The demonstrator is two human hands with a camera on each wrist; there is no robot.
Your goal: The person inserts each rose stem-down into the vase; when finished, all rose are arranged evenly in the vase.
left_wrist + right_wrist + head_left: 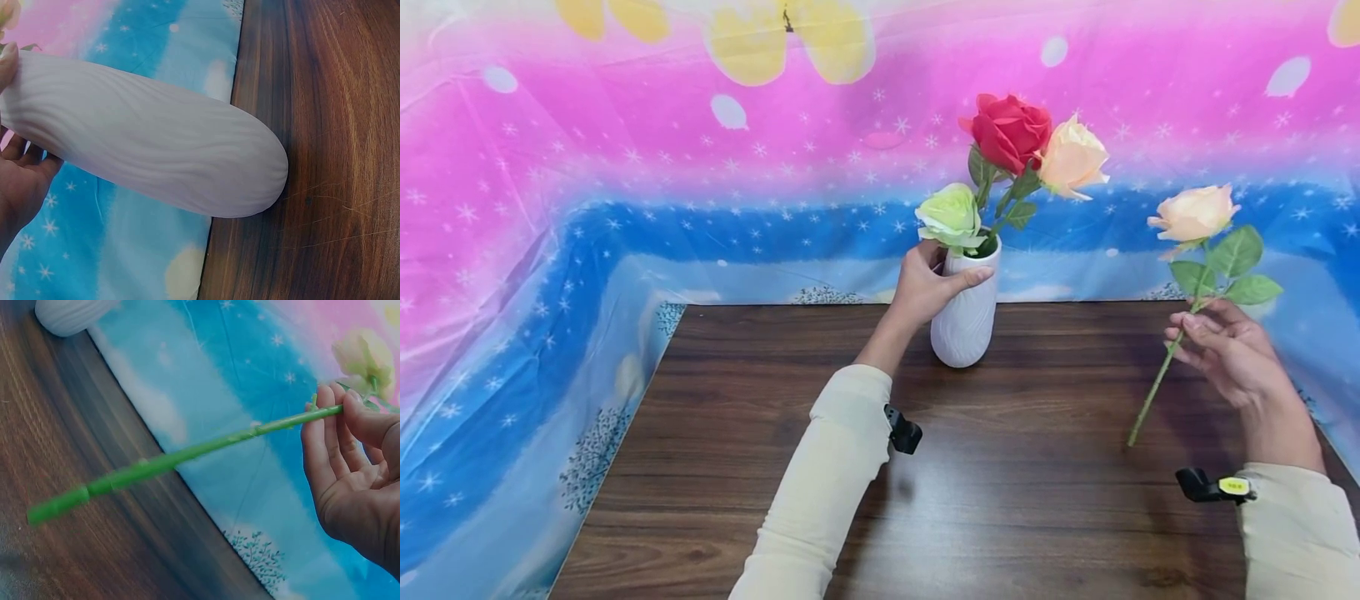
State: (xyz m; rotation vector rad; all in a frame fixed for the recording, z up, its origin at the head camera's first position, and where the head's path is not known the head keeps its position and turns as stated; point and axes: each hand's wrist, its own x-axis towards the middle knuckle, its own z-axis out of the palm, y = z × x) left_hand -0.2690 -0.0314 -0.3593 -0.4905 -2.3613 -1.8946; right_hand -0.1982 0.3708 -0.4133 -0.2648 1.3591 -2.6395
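Observation:
A white ribbed vase stands upright near the back edge of the table, and my left hand grips it just below the rim. Out of its mouth rise a red rose, a peach rose and a pale green rose. Off to the right, my right hand pinches the stem of another peach rose, bloom up. In the right wrist view the green stem slants down to the left from thumb and fingertips, its lower end free. The left wrist view shows the vase's body close up.
The dark wooden table carries the vase. Behind it and along its left side hangs a pink and blue cloth printed with snowflakes. A small black camera sits on each wrist, the left one near the table's middle.

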